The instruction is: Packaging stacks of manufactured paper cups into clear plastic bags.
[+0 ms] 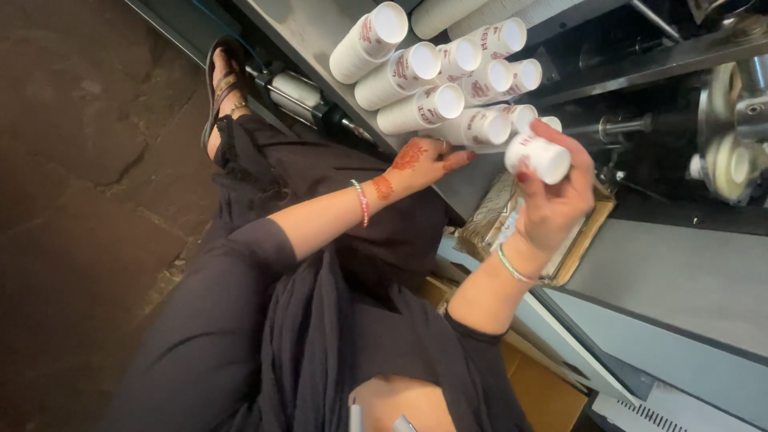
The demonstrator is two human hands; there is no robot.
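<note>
- White paper makes up the short stack of cups in the right hand, whose grip is closed around it: fingers wrap the side, and the stack's end points up and to the right, held in the air above a flat cardboard-edged packet.
- The left hand, marked with reddish-brown patterns and wearing a beaded bracelet at the wrist, rests with its fingers stretched flat against the lowest of the lying stacks; its grip is open, pressing rather than grasping.
- Just beside both hands, long stacks of cups lie side by side on a sloping grey metal worktop, white bottoms facing the camera, red print on their sides. About ten such ends show, in rough rows.
- Judging from this, much of the gathering looks done: most cups already lie in the pile, and the held stack is the one piece not yet set among them.
- To the right stands dark machinery with a metal disc and shafts; a grey panel runs below it.
- Farther out, the person's dark clothing fills the lower frame, a sandalled foot rests on the stone floor at the upper left.
</note>
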